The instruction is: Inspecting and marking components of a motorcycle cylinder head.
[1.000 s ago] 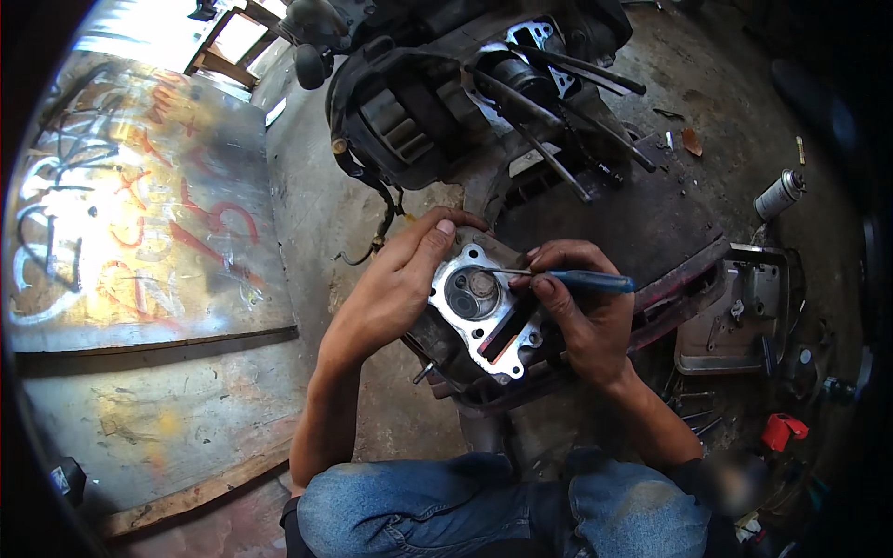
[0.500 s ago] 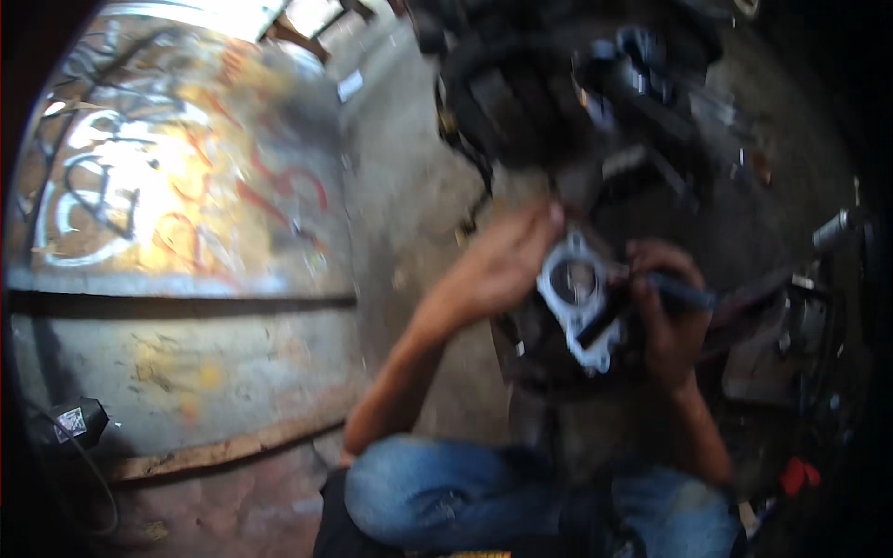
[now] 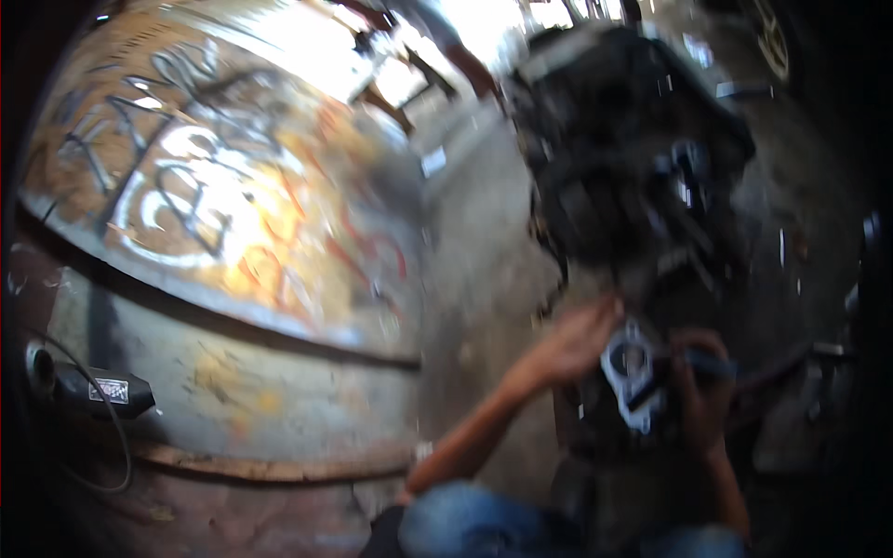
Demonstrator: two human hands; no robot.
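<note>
A pale metal flange (image 3: 615, 365) with a large round bore and bolt lugs lies on a dark block in front of me. My left hand (image 3: 579, 346) is at its far left edge, fingers stretched out and blurred; whether it presses on the flange is unclear. On the right, my right hand (image 3: 704, 395) is closed around a blue-handled tool (image 3: 714, 365). A dark, flat bar, seemingly part of this tool, slants across the flange's lower half. Blur hides the tool's exact kind.
Beyond my hands stands a large dark engine-like assembly (image 3: 605, 167). A paint-marked metal panel (image 3: 279, 223) fills the left side. Below it sit a black boxy device (image 3: 102, 391) and a cable (image 3: 126, 456). A white scrap (image 3: 433, 162) lies on the floor.
My head view has swung up and left, so everything sits lower and farther right. Both hands keep about the same places at the flange, with the tool still in my right hand.
</note>
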